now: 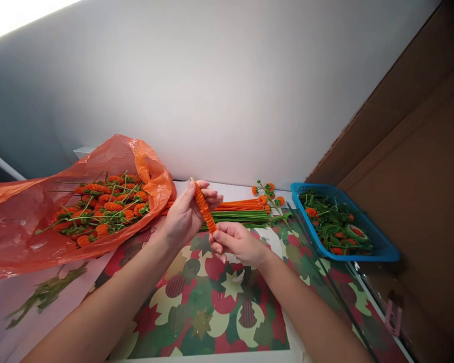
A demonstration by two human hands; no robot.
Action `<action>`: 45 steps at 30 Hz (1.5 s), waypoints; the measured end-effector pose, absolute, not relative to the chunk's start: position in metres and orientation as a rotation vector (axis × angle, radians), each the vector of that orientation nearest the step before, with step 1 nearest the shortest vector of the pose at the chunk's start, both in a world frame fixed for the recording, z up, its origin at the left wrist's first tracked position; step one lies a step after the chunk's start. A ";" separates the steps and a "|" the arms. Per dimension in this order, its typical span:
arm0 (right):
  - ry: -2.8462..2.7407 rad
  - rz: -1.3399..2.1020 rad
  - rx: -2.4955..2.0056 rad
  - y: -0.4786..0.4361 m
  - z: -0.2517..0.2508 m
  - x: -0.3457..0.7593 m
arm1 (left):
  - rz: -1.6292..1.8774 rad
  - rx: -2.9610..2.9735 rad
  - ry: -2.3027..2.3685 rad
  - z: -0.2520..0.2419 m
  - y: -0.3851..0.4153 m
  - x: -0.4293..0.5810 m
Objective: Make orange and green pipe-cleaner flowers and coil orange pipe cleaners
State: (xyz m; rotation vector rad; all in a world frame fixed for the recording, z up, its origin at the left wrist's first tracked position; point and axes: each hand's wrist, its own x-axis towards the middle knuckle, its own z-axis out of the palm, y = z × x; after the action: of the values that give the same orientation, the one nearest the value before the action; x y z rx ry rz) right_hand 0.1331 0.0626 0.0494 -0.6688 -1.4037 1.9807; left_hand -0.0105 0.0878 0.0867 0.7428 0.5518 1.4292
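Above the patterned mat, an orange pipe cleaner (203, 205), wound in a tight coil around a thin stick, slants between my two hands. My left hand (184, 213) pinches the top end between thumb and fingers, where a pale tip of the stick sticks out. At the lower end, my right hand (239, 243) grips the coil with thumb and fingertips. Behind my hands lie a bundle of straight orange pipe cleaners (240, 205) and a bundle of green pipe cleaners (245, 218).
An orange plastic bag (157, 174) on the left holds many orange-and-green pipe-cleaner flowers (113, 206). A blue basket (382, 250) with green and orange pieces stands right. A finished flower stem (270, 194) lies at the back. A pink clip (393, 313) is at the right edge.
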 end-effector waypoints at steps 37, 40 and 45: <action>-0.911 2.578 0.155 0.059 0.063 0.147 | 1.049 1.024 0.420 0.079 0.082 -0.024; -0.825 2.653 0.139 0.058 0.060 0.144 | 1.076 1.047 0.347 0.073 0.081 -0.019; -0.810 2.659 0.249 0.058 0.055 0.139 | 1.206 1.094 0.304 0.076 0.076 -0.008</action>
State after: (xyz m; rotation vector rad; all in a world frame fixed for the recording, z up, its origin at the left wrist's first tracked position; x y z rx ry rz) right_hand 0.1395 0.0583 0.0554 0.2494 -0.8101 2.6588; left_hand -0.0079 0.0757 0.0759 1.0938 0.3043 1.2062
